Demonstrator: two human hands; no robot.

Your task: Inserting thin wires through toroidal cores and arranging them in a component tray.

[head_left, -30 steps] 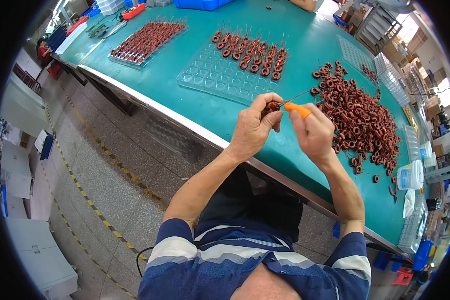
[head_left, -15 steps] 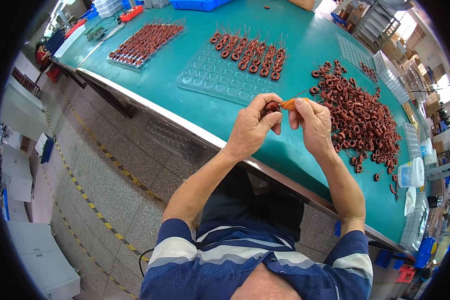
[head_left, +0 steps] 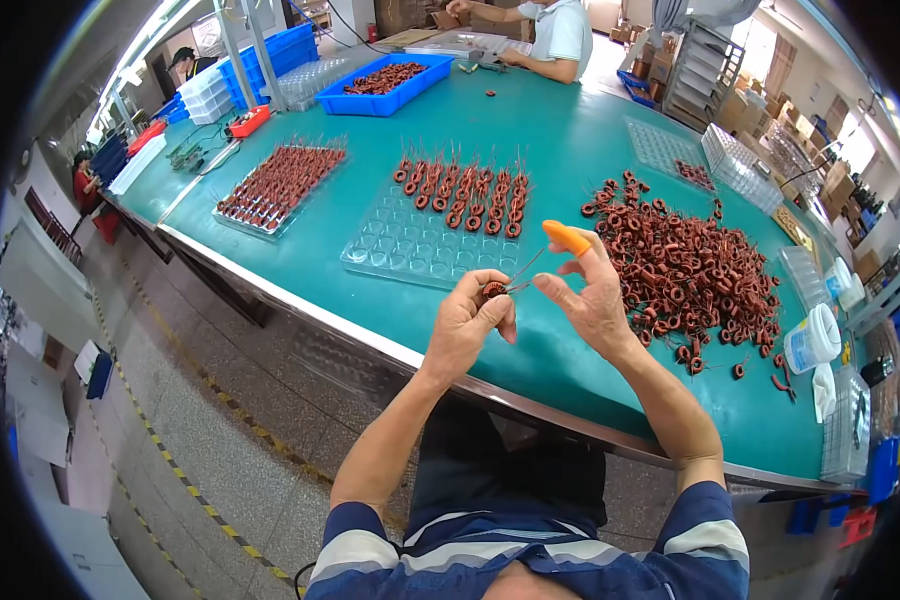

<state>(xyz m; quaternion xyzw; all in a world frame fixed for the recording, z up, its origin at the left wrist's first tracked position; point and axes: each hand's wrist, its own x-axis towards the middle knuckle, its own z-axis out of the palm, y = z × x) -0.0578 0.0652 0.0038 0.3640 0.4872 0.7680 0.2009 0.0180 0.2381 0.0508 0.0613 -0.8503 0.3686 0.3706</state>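
I see a long green table [head_left: 560,140] across a workshop, a speckled floor [head_left: 240,440] at lower left and a co-worker [head_left: 562,38] at top centre. A coil heap [head_left: 685,270] covers the table's right; a part-filled tray [head_left: 395,245] sits above centre. At mid-frame, the left hand [head_left: 460,325] pinches one coil [head_left: 493,290], its wires pointing toward the right hand [head_left: 598,300], whose thumb and orange-capped finger are spread; whether the thumb touches a wire, I cannot tell.
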